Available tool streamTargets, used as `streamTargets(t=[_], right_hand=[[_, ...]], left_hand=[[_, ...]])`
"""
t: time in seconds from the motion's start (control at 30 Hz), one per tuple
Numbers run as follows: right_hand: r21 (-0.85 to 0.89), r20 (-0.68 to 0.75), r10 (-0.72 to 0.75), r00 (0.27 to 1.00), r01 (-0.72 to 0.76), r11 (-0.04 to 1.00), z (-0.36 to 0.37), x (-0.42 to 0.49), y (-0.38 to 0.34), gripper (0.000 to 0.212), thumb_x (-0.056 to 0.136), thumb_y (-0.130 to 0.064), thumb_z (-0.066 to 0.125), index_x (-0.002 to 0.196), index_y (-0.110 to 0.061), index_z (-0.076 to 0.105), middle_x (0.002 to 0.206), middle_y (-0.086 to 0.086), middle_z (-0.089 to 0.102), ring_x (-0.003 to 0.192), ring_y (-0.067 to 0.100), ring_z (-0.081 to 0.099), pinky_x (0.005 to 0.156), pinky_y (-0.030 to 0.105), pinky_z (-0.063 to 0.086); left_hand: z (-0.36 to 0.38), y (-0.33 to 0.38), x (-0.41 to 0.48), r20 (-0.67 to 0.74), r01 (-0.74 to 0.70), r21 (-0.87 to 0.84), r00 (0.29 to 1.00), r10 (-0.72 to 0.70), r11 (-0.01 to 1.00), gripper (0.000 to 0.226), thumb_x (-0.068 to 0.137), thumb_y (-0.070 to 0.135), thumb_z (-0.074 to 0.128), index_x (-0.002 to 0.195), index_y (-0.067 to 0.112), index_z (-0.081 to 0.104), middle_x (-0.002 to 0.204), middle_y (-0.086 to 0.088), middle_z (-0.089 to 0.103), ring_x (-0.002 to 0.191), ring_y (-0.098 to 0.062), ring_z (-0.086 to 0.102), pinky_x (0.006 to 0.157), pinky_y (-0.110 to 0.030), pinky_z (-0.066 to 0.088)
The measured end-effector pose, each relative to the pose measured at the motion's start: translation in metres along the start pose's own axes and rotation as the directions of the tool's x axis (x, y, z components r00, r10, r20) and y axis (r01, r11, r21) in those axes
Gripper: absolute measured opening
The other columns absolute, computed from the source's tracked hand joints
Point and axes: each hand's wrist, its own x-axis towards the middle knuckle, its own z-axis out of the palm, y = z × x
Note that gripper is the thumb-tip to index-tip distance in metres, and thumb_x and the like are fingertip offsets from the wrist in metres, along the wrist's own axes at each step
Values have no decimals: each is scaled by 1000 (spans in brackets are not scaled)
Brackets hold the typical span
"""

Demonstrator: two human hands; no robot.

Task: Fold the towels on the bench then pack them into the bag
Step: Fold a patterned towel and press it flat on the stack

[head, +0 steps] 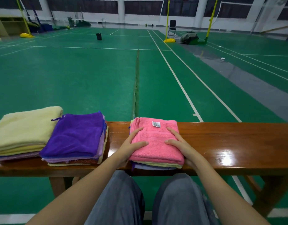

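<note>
A folded pink towel (156, 142) with a white tag tops a small stack of folded towels on the wooden bench (221, 143), right in front of me. My left hand (132, 145) holds the stack's left side, thumb on top and fingers along the edge. My right hand (180, 143) holds its right side the same way. Further left lie a pile topped by a purple towel (75, 135) and a pile topped by a cream towel (25, 127). No bag is in view.
My knees in grey trousers (149, 200) are just under the bench's near edge. Beyond the bench stretches a green court floor (75, 75) with white lines, net posts, a black chair (172, 27) and a dark bin (99, 36) far off.
</note>
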Motion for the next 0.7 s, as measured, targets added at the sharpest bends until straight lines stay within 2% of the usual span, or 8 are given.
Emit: streamTargets(t=[0.13,0.2,0.33,0.4,0.57,0.7], right_hand=[[5,-6,-6,1000,6,1000,0,-1,1,62,84,-17,65,128,-52,37,134,7,32,106,36,55,55,25,53],[2,-15,-16,1000,16,1000,2,-2,1,63,83,-17,67,127,-51,38,131,5,34,106,35,56,56,26,53],[-15,-35,-39,999,39,999,4,-7,-7,63,82,-18,67,129,-48,38,126,2,36,105,34,56,58,28,53],[-36,-34,-56,998,55,998,5,-11,-15,62,82,-18,68,129,-48,39,123,1,37,104,32,56,58,27,53],[-56,-52,-138,989,135,989,9,-27,-47,60,82,-16,67,126,-47,42,116,-3,39,103,30,56,55,23,53],[-44,-55,-182,982,180,983,20,-36,-70,58,81,-15,69,122,-49,45,126,4,38,106,35,56,54,23,52]], left_hand=[[3,-2,-3,-20,-31,-16,999,31,999,66,64,36,81,114,59,45,122,4,38,111,-30,52,80,-37,54],[4,-2,-6,-35,-43,-36,999,42,998,58,77,24,73,117,54,45,120,5,38,110,-27,52,78,-35,54],[7,3,-11,-51,-71,-77,996,67,994,57,82,14,68,123,47,45,121,3,40,109,-30,54,66,-29,55],[8,7,-14,-55,-88,-94,995,83,992,56,83,14,67,122,47,45,120,4,40,110,-30,54,66,-29,55],[11,34,-27,-73,-171,-85,984,165,982,56,77,23,74,119,49,48,128,2,39,115,-31,51,81,-38,55],[7,60,-44,-100,-239,-70,968,231,969,57,78,17,71,123,43,48,123,4,42,110,-25,53,76,-30,54]])
